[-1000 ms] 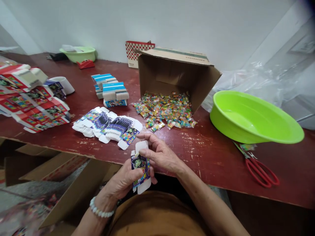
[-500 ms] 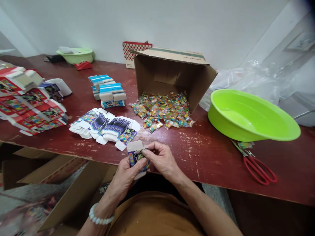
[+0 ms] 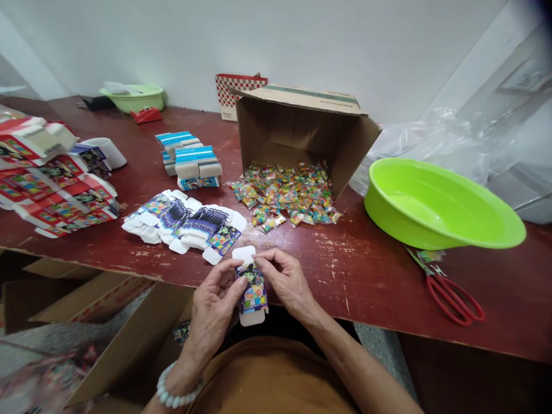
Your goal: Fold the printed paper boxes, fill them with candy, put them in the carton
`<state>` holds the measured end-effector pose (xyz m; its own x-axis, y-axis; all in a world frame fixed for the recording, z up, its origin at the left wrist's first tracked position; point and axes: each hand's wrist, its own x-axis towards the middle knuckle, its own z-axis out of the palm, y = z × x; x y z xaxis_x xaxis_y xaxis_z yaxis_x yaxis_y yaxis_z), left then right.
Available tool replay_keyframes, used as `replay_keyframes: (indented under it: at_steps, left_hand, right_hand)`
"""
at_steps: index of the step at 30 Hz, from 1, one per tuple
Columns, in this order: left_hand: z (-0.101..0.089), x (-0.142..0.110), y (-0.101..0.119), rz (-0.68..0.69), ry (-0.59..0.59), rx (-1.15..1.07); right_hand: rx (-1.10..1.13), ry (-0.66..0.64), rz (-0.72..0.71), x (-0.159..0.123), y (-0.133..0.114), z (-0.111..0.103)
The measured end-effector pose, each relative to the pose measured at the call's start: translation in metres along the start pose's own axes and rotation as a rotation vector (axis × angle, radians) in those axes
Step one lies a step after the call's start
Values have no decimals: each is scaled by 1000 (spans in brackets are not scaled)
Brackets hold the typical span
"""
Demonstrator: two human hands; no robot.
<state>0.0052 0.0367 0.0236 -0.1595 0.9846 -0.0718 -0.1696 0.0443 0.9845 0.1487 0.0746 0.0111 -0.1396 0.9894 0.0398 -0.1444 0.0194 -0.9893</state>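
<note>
Between my hands, at the table's front edge, is a small purple printed candy box (image 3: 254,294) with white flaps sticking out at its top and bottom. My left hand (image 3: 214,302) is closed on its left side, thumb across the printed front. The fingertips of my right hand (image 3: 288,282) pinch the upper right corner by the top flap. Just beyond lies a fanned stack of flat purple cartons (image 3: 202,227). Small clear packets of colourful candy (image 3: 293,192) spill from a cardboard box (image 3: 297,129) lying on its side.
A lime-green basin (image 3: 440,201) stands at the right, with red-handled scissors (image 3: 455,299) before it. Blue-and-white carton bundles (image 3: 196,164) sit left of the cardboard box. Red cartons (image 3: 64,195) are piled at far left. Open cardboard boxes (image 3: 129,339) stand below the table edge.
The candy box has turned so that its printed front faces up and its lower flap shows. My left hand's fingers have shifted up to its top left edge.
</note>
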Motion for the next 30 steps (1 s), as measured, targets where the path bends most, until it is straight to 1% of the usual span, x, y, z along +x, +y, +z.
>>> replay_keyframes:
  at_steps: [3,5,6,7,9,10,12,14,16,18,20,21,23,25,27,30]
  left_hand:
    - [-3,1,4,-100,-34,-58]
    - [-3,1,5,-123,-51,-26]
    - [-2,1,5,-120,-59,2]
    - [-2,0,5,-112,-64,22]
    - [0,0,3,-95,-61,22]
    - [1,0,3,-91,-50,-3]
    - [3,-1,3,-118,-26,-83]
    - [4,-2,4,-216,-59,-143]
    - [4,-3,5,-355,-151,-164]
    - [4,-5,3,-469,-224,-167]
    - [4,-5,0,-526,-230,-179]
    - [4,-5,-2,-539,-217,-185]
    - [4,-4,-5,-550,-205,-188]
    - [4,-3,-7,-513,-196,-161]
    - [4,-3,-7,-453,-207,-114]
    - [3,-2,-8,-395,-246,-77]
  right_hand:
    - [46,-88,164,4,-6,-8]
    - [133,-127,262,7,-10,-12]
    - [156,-148,276,8,-12,-13]
    - [152,-172,262,9,-14,-14]
    - [59,-221,179,10,-15,-15]
    - [-13,-223,120,10,-15,-15]
    - [-127,-170,-4,9,-11,-15]
    - [-162,-105,-82,7,-7,-15]
    - [-196,-95,-125,5,-4,-17]
    - [-286,-171,-174,4,-5,-19]
    - [-360,-239,-189,3,-9,-20]
    - [-359,-252,-151,3,-11,-20]
    - [-264,-257,14,5,-15,-19]
    - [-151,-270,172,8,-18,-17]
    - [-85,-276,228,11,-19,-16]
    - [-12,-250,223,13,-18,-16]
